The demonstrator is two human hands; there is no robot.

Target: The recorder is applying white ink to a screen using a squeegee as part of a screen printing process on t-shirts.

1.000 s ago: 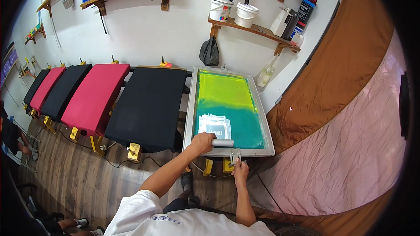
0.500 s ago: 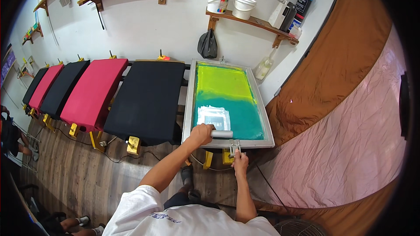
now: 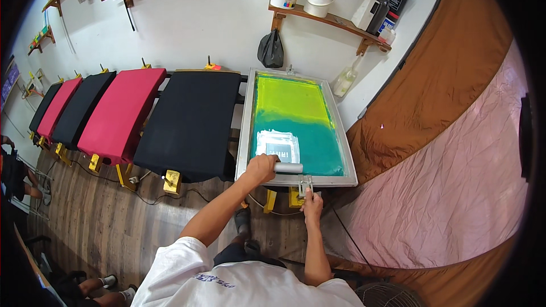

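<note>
A screen-printing frame (image 3: 245,136) lies in front of me, its mesh yellow-green at the far end and teal nearer, with a patch of white ink (image 3: 263,141) around a stencilled design. My left hand (image 3: 262,169) is closed around one end of a grey squeegee (image 3: 289,167), which rests over the near part of the screen, just below the white ink. At the middle of the frame's near edge, my right hand (image 3: 312,207) grips a metal bracket (image 3: 305,184), with the fingers partly hidden behind it.
Left of the frame stands a row of boards covered in black fabric (image 3: 185,119) and pink fabric (image 3: 122,113), with yellow supports. White tubs (image 3: 319,1) stand on a wall shelf (image 3: 330,20). A brown and pink sheet (image 3: 432,182) hangs at right. Other people's legs (image 3: 105,287) show lower left.
My view has tilted slightly, so the frame and boards sit a little higher in the picture. Both hands keep their grips, with little visible movement against the frame.
</note>
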